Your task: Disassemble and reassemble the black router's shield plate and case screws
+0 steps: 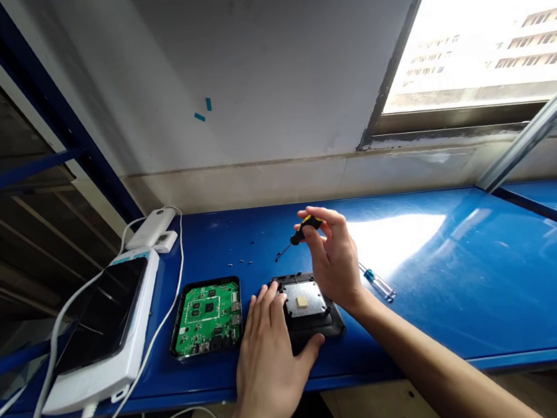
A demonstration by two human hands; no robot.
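Observation:
My right hand (333, 256) is closed around a small black and yellow screwdriver (305, 228), whose shaft points down and left with a small dark screw at or beside its tip. My left hand (272, 354) lies with fingers spread on the left part of a black cover (329, 327), thumb at its near edge. A silver metal plate (294, 292) with a small yellowish square pad (302, 302) sits on this cover. Left of my left hand is a black case holding a green circuit board (200, 318). Several tiny screws (241, 261) lie beyond the two case parts.
A clear blue screwdriver (380, 284) lies right of my right wrist on the blue table (433, 285). At the left stand a white device with a dark screen (106, 312), a white power strip (151, 228) and loose white cables. A wall borders the table's far edge.

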